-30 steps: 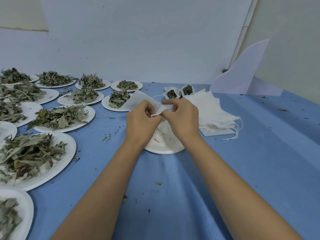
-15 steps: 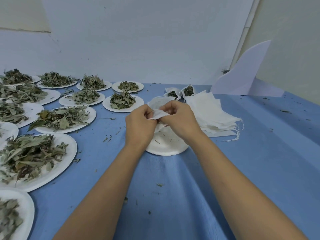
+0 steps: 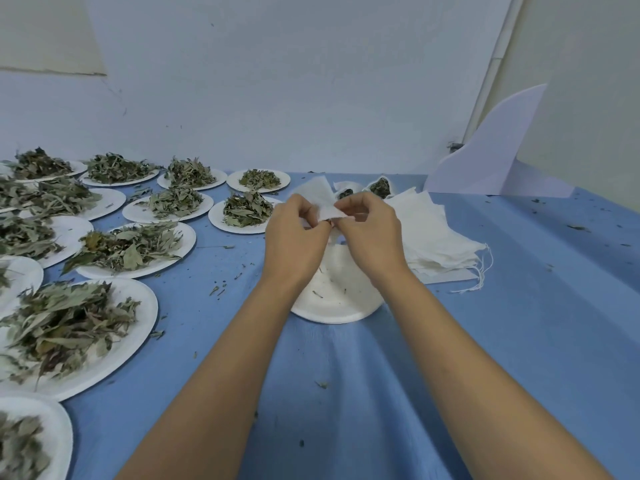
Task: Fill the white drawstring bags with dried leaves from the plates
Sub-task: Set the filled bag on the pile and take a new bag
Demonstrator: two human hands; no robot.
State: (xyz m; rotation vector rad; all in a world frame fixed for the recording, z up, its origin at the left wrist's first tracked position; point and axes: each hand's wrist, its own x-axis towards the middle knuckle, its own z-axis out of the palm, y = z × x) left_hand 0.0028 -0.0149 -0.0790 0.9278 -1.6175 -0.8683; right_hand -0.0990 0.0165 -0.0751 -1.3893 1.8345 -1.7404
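White drawstring bag (image 3: 320, 201), one of them, is up in both hands at the middle of the frame, held over an almost bare plate (image 3: 332, 308) with only a few crumbs on it. The left hand (image 3: 294, 245) pinches one side of the cloth near its edge and the right hand (image 3: 372, 237) pinches the other. The fingers are curled in tight and the two hands nearly touch. To me that looks like someone working the mouth apart so leaves can go in, though the opening itself is hidden behind the knuckles. Holding it over the plate makes sense: whatever drops lands there and not on the blue cloth (image 3: 519, 341), which already carries plenty of scattered bits.

Just right of the hands lies a flat stack of unfilled bags (image 3: 438, 237), its strings trailing off the lower right corner. It looks close enough to take the next one without stretching. Behind the hands, two filled bags (image 3: 380, 187) stand with dark leaf showing at their tops, set back out of the way. Down the left side of the frame, plates (image 3: 215, 218) heaped with dried leaves (image 3: 244, 211) lie in rows, the nearest heap just left of the left hand. I'd judge the job to be at an early stage: two bags are filled and many plates are full.
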